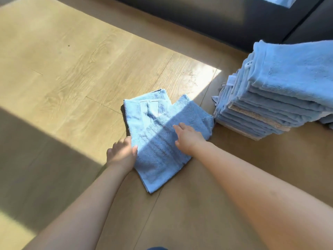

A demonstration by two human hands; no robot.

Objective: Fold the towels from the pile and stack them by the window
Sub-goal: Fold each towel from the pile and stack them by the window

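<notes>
A light blue towel (pixel 158 123) lies partly folded on the wooden floor (pixel 72 69), its top layers skewed so corners stick out at the far side. My left hand (pixel 121 153) grips the towel's left edge, thumb on top and fingers tucked under. My right hand (pixel 188 137) rests flat on the towel's right half with straight fingers. To the right stands a tall stack of folded towels (pixel 273 98), mostly blue with a couple of beige ones low down.
A dark wall or base panel (pixel 216 20) runs along the far side behind the stack, with a bright window corner (pixel 281 0) at the top. Sunlight and shadow bands cross the floor. The stack's left edge nearly touches the towel's right corner.
</notes>
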